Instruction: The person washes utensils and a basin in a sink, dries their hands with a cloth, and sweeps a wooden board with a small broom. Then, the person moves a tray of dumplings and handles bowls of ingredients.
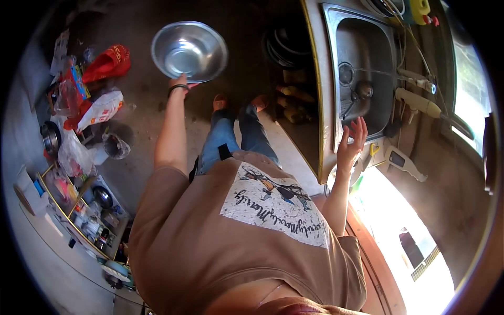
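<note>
My left hand (181,86) grips the near rim of a shiny metal bowl (190,50), its thumb side over the edge. The bowl is held out over the floor to the left, and its inside looks bare. My right hand (354,144) is at the near end of the stainless steel sink (331,47), fingers apart and holding nothing. Whether it touches the sink edge I cannot tell. A thin stream of water runs from the faucet (417,80) into the basin. Metal utensils (356,95), partly unclear, lie near the drain.
Plastic bags (100,110), a red bag (110,63) and a shelf of jars and dishes (100,220) line the left side. Dark pans (286,47) sit under the counter (315,16). A yellow-handled tool (374,149) lies beside the sink, near a bright opening.
</note>
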`<action>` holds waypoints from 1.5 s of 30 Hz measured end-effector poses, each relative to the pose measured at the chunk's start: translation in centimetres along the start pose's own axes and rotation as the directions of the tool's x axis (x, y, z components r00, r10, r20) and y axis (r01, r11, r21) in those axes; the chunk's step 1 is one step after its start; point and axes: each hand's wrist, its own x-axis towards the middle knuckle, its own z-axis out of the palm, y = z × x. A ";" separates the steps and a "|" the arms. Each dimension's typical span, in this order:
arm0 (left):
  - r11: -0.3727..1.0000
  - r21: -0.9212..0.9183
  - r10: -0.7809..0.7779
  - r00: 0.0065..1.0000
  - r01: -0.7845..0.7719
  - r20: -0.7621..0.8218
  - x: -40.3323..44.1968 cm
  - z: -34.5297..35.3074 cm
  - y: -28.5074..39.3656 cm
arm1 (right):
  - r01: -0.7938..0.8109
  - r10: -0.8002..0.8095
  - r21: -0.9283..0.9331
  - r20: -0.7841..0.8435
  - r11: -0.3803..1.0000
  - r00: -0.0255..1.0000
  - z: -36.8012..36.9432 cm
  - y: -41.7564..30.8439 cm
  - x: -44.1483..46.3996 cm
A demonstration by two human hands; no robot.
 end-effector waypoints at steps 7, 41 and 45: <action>0.889 0.400 -0.395 0.813 0.222 0.428 -4.0 16.1 -3.8 | -0.154 0.152 0.064 0.031 0.986 0.988 0.4 -0.4 -1.8; -0.275 0.204 -0.722 0.342 -0.940 0.601 -19.2 34.3 11.0 | -0.497 0.547 -0.271 0.160 0.825 0.821 0.5 5.3 12.7; 0.420 0.226 -0.598 -0.081 -0.879 0.797 -27.0 38.5 11.8 | -0.431 0.510 -0.369 0.146 0.823 0.848 -1.5 3.7 11.9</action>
